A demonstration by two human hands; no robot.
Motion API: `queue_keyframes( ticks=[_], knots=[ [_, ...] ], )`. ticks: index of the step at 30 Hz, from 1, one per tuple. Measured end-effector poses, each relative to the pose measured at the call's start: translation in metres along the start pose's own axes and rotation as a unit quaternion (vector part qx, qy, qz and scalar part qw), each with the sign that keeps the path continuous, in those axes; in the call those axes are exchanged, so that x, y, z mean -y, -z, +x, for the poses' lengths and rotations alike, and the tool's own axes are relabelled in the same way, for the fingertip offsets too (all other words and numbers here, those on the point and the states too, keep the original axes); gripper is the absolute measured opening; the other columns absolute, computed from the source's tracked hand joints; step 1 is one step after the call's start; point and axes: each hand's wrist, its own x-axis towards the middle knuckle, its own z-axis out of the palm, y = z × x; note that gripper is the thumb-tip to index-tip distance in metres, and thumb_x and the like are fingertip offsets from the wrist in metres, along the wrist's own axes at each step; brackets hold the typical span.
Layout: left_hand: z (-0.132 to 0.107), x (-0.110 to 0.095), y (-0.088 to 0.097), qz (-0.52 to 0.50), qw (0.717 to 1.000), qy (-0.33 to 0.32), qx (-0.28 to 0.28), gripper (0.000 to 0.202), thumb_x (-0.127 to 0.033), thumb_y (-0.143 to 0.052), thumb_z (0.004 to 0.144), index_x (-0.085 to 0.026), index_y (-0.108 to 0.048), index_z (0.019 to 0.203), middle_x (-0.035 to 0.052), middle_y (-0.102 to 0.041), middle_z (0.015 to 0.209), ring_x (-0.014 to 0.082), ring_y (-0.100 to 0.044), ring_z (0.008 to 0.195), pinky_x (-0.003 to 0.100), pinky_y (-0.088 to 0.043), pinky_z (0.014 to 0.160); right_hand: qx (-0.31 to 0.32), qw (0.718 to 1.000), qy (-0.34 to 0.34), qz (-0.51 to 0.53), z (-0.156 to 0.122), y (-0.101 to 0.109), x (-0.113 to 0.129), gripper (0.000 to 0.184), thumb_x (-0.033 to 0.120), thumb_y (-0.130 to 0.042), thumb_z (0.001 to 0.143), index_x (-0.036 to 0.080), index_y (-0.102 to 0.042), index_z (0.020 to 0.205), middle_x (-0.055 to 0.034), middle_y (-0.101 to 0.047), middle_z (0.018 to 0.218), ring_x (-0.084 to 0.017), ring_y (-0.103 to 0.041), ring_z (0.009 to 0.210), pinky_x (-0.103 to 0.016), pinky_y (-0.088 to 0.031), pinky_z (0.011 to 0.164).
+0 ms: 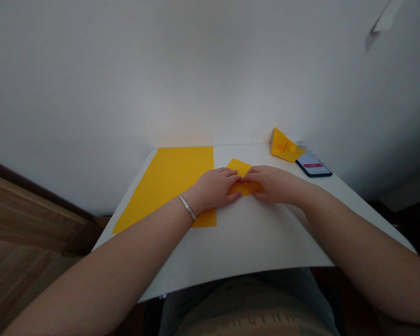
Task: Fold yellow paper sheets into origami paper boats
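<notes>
Between my two hands, on the white table, is a small folded piece of yellow paper point(239, 165). My left hand point(219, 187) has its fingers and thumb on the left side of the folded paper, and a silver bracelet point(187, 207) circles that wrist. From the right, my right hand point(268, 183) grips the same paper with bent fingers above and the thumb below. The fingertips of both hands nearly meet over its middle, hiding part of the folds. Under my left wrist and forearm lies a large flat yellow sheet point(182, 170).
A folded yellow paper boat point(285, 147) stands at the table's back right. Beside it lies a phone point(314, 166) with its screen lit. The white table point(259, 242) meets a wall point(210, 70) at the back. Wooden furniture point(28, 219) stands at the left.
</notes>
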Motion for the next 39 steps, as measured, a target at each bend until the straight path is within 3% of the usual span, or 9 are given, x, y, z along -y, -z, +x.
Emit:
queue_keyframes(
  ticks=[9,18,25,33,39],
  knots=[
    [0.0002,-0.0007,0.0026,-0.012,1.000,0.009,0.001,0.059,-0.057,-0.050,0.086,-0.018,-0.052,0.129,0.0113,-0.055,0.132,0.0258,-0.051,0.120,0.039,-0.040,0.102,0.001,0.999,-0.021,-0.032,0.0021,0.0016,0.0049,0.039,0.020,-0.052,0.079,0.020,-0.066,0.115,-0.0104,-0.066,0.105,-0.024,-0.061,0.095,-0.036,-0.046,0.083],
    [0.0005,-0.0027,0.0004,-0.011,1.000,0.011,-0.001,0.047,-0.046,-0.048,0.089,-0.019,-0.053,0.127,0.0096,-0.056,0.130,0.0238,-0.054,0.116,0.036,-0.044,0.098,-0.007,1.000,-0.008,-0.005,-0.0001,0.0020,0.0033,0.038,0.026,-0.055,0.078,0.021,-0.066,0.114,-0.0085,-0.066,0.107,-0.023,-0.061,0.096,-0.033,-0.046,0.084],
    [0.0019,-0.0029,0.0050,-0.023,1.000,0.003,-0.004,0.053,-0.054,-0.052,0.086,-0.020,-0.054,0.127,0.0099,-0.060,0.125,0.0244,-0.056,0.113,0.037,-0.045,0.096,-0.022,0.997,-0.028,-0.061,0.0040,-0.0021,0.0043,0.034,0.027,-0.054,0.079,0.021,-0.068,0.109,-0.0082,-0.067,0.103,-0.024,-0.062,0.093,-0.034,-0.046,0.079],
    [0.0029,-0.0053,0.0052,0.011,1.000,0.015,0.001,0.034,-0.037,-0.046,0.093,-0.018,-0.061,0.116,0.0086,-0.066,0.113,0.0224,-0.062,0.104,0.035,-0.049,0.089,-0.037,0.999,-0.012,-0.020,0.0006,-0.0011,0.0042,0.035,0.032,-0.054,0.081,0.021,-0.066,0.112,-0.0086,-0.066,0.105,-0.024,-0.060,0.098,-0.034,-0.046,0.084],
    [0.0011,-0.0041,0.0042,0.007,1.000,0.004,-0.006,0.036,-0.039,-0.048,0.091,-0.018,-0.060,0.117,0.0076,-0.066,0.113,0.0223,-0.060,0.107,0.034,-0.047,0.093,-0.008,1.000,0.016,0.007,0.0006,-0.0014,-0.0020,0.043,0.021,-0.057,0.074,0.020,-0.064,0.117,-0.0085,-0.065,0.112,-0.024,-0.059,0.103,-0.035,-0.044,0.092]
  ],
)
